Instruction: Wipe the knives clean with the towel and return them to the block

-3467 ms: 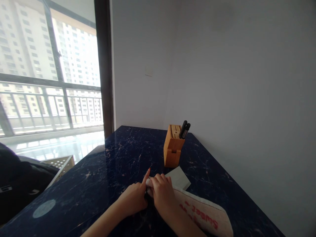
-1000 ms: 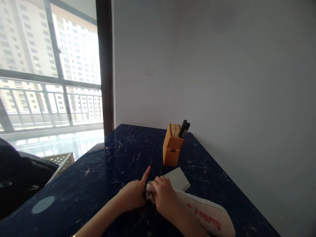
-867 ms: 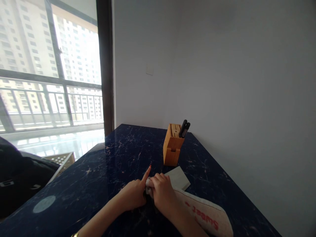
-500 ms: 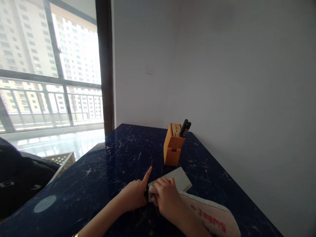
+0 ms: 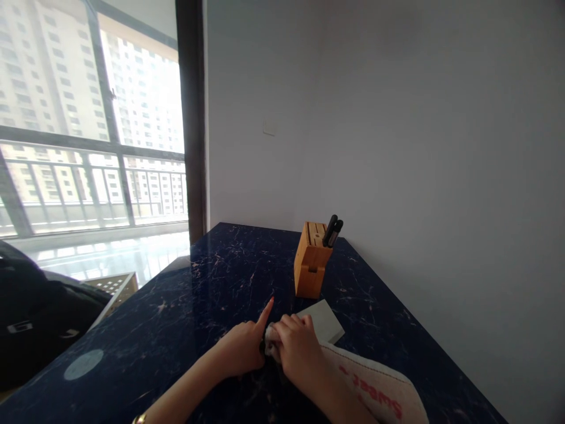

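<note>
My right hand (image 5: 300, 347) is closed around a bunched end of an off-white cloth (image 5: 379, 377) with red lettering. The rest of that cloth trails under my right forearm toward the bottom right. Beside it, close to the bunched end, is my left hand (image 5: 242, 347), with the index finger stretched forward and the other fingers curled. Something dark shows between the two hands, but what my left hand holds is hidden. Just beyond my right hand lies a pale grey flat slab (image 5: 322, 321), partly covered by the fingers.
A wooden knife block (image 5: 311, 265) with two black-handled knives (image 5: 332, 231) stands behind the slab. The dark blue marbled table (image 5: 238, 265) meets a wall on the right. A pale round patch (image 5: 83, 365) shows at the left, near a black bag-like item (image 5: 39, 318) and a perforated chair (image 5: 117, 288).
The bunched cloth end has moved up slightly in my right hand. Less of the pale grey surface shows to the left of my right fingers. My left hand keeps nearly the same pose.
</note>
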`<state>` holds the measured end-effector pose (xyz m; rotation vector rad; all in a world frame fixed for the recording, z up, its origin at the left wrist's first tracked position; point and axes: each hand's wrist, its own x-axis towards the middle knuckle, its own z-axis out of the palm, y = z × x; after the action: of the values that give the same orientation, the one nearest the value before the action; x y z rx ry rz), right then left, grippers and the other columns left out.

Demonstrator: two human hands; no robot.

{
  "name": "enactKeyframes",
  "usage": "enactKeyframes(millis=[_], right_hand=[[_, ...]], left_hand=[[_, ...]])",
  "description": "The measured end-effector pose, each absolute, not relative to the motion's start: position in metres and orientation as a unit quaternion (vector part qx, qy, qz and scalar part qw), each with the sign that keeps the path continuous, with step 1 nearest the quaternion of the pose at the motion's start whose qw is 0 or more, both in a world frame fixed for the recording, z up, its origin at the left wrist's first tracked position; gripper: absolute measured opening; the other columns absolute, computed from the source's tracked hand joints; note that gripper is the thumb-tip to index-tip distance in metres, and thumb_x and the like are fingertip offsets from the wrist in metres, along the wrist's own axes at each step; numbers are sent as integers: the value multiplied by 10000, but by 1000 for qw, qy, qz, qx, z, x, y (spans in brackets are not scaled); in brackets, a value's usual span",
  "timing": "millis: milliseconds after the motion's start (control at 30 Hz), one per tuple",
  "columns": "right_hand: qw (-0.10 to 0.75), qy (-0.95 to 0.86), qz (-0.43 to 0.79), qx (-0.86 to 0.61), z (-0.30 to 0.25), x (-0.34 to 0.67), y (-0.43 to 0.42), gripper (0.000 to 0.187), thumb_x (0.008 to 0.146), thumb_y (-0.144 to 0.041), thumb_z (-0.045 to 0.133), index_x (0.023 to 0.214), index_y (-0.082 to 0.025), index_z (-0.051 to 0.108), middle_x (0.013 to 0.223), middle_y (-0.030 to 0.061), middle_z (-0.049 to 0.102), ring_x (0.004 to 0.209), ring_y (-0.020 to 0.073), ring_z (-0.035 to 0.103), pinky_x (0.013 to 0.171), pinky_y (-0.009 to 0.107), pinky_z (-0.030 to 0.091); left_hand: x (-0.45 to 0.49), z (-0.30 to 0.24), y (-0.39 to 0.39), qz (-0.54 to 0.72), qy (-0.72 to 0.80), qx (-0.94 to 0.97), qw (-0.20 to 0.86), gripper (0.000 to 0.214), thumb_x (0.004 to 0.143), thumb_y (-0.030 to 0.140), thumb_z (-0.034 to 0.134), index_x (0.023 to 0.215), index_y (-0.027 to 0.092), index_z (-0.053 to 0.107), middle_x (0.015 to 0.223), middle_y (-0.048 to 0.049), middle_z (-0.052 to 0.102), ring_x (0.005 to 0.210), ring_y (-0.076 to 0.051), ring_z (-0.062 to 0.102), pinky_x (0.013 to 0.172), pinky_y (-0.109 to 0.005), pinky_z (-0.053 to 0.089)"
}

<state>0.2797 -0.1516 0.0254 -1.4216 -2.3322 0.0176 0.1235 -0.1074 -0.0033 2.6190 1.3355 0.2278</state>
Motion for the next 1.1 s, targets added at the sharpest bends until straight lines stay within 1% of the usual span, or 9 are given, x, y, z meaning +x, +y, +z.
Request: enactKeyframes(millis=[167, 333, 467, 533, 667, 767, 833, 1000, 1100], right_hand=[[200, -832, -8, -517, 27, 275, -147, 107, 790, -164, 454, 857, -194, 531, 869, 20, 538, 819, 160, 435, 730, 303, 220], [170, -843, 2, -510, 28, 280, -157, 97, 750, -145, 481, 816, -197, 529, 849, 9, 535, 821, 159, 437, 749, 307, 218], [189, -824, -10, -534, 26, 273, -151, 162, 770, -112, 438, 877, -190, 531, 883, 31, 537, 835, 171, 437, 747, 310, 228], [191, -822, -14, -537, 26, 271, -149, 186, 778, -106, 424, 910, -188, 528, 902, 36, 537, 850, 174, 435, 752, 310, 234], [176, -842, -7, -510, 29, 277, -156, 161, 760, -125, 449, 886, -191, 524, 889, 25, 537, 843, 171, 435, 766, 310, 240], [154, -861, -11, -485, 31, 285, -163, 128, 743, -130, 465, 838, -193, 522, 875, 18, 538, 836, 170, 436, 773, 317, 235], [148, -863, -21, -483, 30, 288, -163, 128, 753, -139, 468, 853, -198, 524, 880, 17, 537, 845, 173, 434, 770, 319, 234], [168, -806, -67, -564, 26, 299, -144, 223, 822, -128, 420, 1004, -221, 511, 906, 26, 535, 855, 180, 430, 734, 316, 240], [164, -747, -116, -633, 24, 318, -132, 177, 841, -167, 433, 970, -244, 528, 900, 31, 539, 879, 202, 424, 729, 337, 229]], left_hand=[[123, -3, -107, 76, 453, 882, 105, 968, 585, 91, 468, 1376, 99, -90, 702, -61, 663, 582, -198, 600, 472, -233, 320], [123, -2, -108, 63, 457, 882, 99, 969, 616, 110, 478, 1368, 113, -133, 668, -40, 650, 558, -188, 596, 444, -216, 293], [123, -2, -107, 61, 459, 880, 105, 972, 592, 86, 463, 1372, 103, -116, 755, -74, 672, 624, -207, 620, 484, -231, 337], [123, -1, -107, 59, 464, 877, 110, 958, 597, 81, 452, 1374, 103, -109, 773, -75, 674, 643, -204, 625, 496, -230, 347], [124, 1, -108, 45, 470, 874, 112, 955, 616, 105, 465, 1371, 111, -120, 717, -57, 666, 609, -207, 618, 465, -220, 324], [125, 3, -109, 45, 471, 874, 115, 961, 628, 129, 477, 1369, 127, -135, 714, -53, 666, 608, -212, 611, 463, -219, 323], [124, 3, -110, 45, 472, 873, 117, 959, 629, 126, 473, 1370, 139, -135, 713, -47, 663, 601, -206, 605, 467, -218, 328], [123, 2, -110, 45, 468, 876, 107, 948, 619, 98, 454, 1375, 141, -117, 711, -33, 652, 601, -184, 592, 495, -219, 346], [123, 1, -111, 43, 470, 876, 103, 949, 621, 91, 451, 1374, 151, -122, 692, -22, 643, 601, -178, 591, 491, -216, 341]])
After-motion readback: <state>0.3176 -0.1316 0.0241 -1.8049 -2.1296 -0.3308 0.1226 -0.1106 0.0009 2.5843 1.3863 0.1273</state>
